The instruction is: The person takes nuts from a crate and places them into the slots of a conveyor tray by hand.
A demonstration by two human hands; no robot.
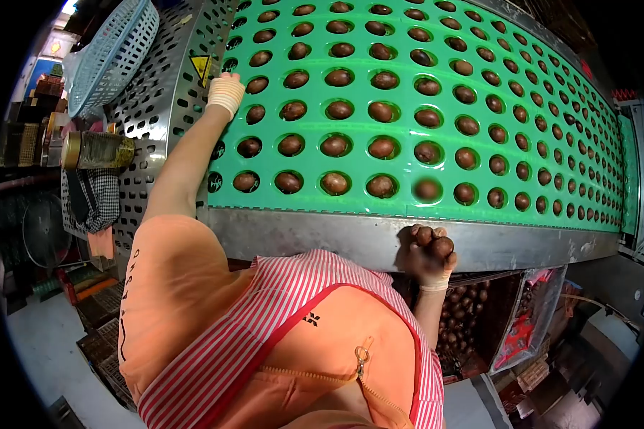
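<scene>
My right hand (426, 261) is at the metal edge nearest me, palm up, fingers curled around several brown egg-shaped pieces (442, 247). Pale bands wrap its wrist. Above it, a blurred brown piece (427, 190) is over a pocket in the front row. My left hand (225, 93), with pale wrapping around it, reaches to the left edge of the green pocketed sheet (315, 204). Its fingers are foreshortened, so their grip is unclear. Brown pieces (334, 183) sit singly in the oval pockets across the sheet; some pockets at the far left edge look dark.
A bin of brown pieces (465, 318) stands below my right hand. Perforated metal (147, 121) runs along the left side, with a yellow warning label (201, 68). A blue basket (114, 57) and a lidded jar (96, 151) are at the left.
</scene>
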